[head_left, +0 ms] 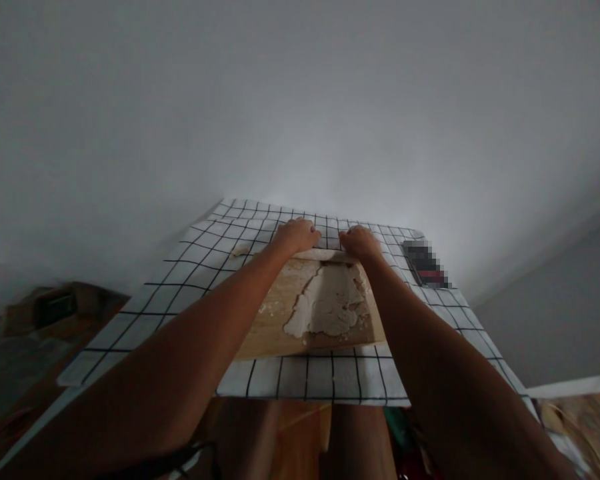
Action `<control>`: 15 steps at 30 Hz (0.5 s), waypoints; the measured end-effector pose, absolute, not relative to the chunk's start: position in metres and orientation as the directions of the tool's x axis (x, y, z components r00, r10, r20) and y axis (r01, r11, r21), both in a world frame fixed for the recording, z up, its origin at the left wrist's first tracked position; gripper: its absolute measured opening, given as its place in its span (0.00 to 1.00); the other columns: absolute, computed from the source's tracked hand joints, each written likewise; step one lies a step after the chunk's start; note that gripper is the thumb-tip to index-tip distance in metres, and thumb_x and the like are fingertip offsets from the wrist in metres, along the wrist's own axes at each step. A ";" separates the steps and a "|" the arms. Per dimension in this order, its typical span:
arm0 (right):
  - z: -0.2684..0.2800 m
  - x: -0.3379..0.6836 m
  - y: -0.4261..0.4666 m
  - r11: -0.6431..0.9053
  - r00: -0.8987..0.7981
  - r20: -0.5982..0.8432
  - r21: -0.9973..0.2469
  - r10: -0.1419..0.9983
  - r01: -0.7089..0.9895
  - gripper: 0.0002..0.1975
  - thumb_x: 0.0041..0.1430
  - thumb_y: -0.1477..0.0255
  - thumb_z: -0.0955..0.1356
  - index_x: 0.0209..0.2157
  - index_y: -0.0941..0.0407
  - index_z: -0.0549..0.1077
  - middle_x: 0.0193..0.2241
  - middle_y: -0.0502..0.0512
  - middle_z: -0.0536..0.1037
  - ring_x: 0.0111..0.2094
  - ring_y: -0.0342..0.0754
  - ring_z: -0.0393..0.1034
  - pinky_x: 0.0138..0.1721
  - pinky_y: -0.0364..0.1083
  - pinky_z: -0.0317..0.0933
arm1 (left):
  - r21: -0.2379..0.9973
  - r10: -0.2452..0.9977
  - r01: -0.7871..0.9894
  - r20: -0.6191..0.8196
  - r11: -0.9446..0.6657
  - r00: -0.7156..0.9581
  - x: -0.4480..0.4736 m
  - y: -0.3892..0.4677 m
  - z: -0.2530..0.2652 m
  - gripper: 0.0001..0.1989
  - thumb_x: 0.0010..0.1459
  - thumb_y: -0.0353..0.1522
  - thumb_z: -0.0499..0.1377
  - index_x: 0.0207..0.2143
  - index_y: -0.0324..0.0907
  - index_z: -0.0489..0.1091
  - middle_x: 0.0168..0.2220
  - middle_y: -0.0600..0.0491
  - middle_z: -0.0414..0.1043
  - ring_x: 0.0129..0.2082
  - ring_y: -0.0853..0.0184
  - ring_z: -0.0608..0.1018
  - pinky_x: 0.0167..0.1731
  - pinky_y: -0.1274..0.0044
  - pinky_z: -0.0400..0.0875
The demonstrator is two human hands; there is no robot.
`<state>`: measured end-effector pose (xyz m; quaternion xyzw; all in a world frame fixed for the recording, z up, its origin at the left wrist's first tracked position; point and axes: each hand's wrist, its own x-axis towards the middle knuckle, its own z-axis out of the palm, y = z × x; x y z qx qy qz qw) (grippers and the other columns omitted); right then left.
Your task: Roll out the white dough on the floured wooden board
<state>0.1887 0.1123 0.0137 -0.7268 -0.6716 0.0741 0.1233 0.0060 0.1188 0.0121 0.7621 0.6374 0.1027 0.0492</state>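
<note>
A pale rolling pin (pixel 324 255) lies across the far end of a wooden board (pixel 270 333). My left hand (pixel 298 235) curls over its left part, and my right hand (pixel 359 241) over its right part. Both hands are closed, though my wrists and knuckles hide much of the grip. Nearer to me on the board spreads a flat, uneven sheet of whitish dough (pixel 333 300) with ragged edges. Small crumbs and floury smears surround it.
The board rests on a table with a white, black-checked cloth (pixel 180 273). A blurred-out dark flat object (pixel 424 263) lies at the right. A pale scrap (pixel 240 252) sits left of the board. A wall (pixel 300 120) rises behind; an open cardboard box (pixel 55 310) stands lower left.
</note>
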 end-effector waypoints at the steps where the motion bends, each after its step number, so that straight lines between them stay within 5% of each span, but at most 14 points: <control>1: 0.013 0.189 0.114 -0.071 0.091 0.061 -0.278 0.994 0.958 0.25 0.65 0.60 0.60 0.52 0.62 0.74 0.52 0.68 0.77 0.54 0.59 0.71 0.52 0.53 0.64 | 0.210 0.982 0.961 0.103 -0.179 0.160 0.006 0.120 0.011 0.23 0.65 0.45 0.49 0.48 0.43 0.77 0.52 0.47 0.76 0.52 0.57 0.76 0.51 0.68 0.70; 15: 0.015 0.185 0.098 -0.079 0.091 0.060 -0.187 0.994 0.979 0.25 0.65 0.61 0.59 0.52 0.60 0.75 0.54 0.68 0.75 0.56 0.61 0.68 0.52 0.56 0.64 | 0.183 0.991 0.976 0.080 -0.122 0.109 0.009 0.101 0.011 0.25 0.66 0.45 0.48 0.56 0.43 0.72 0.60 0.41 0.70 0.58 0.50 0.72 0.56 0.58 0.66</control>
